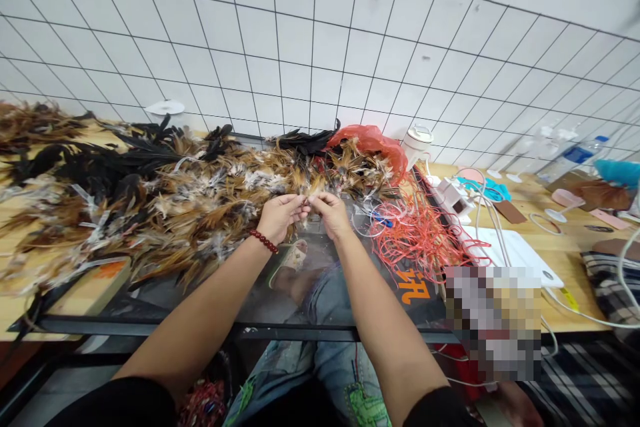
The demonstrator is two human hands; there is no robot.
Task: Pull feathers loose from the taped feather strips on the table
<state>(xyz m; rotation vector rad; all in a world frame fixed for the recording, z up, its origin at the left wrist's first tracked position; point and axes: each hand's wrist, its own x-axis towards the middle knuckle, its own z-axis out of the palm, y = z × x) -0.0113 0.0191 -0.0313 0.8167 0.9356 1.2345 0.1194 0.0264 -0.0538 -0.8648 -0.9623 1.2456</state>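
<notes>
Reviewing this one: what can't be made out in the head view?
- Head view: anything pinched where the left hand and right hand meet; too small and partly covered by their fingertips.
- Head view, lower right: whatever lies behind the pixelated patch.
- Head view, far left: the full extent of the brown feathers; cut off by the picture's edge.
- Head view, right: the bottle label's wording; too small and blurred.

orange character 讯 [413, 287], on dark glossy panel [425, 317], bottle label [577, 155] illegible
</notes>
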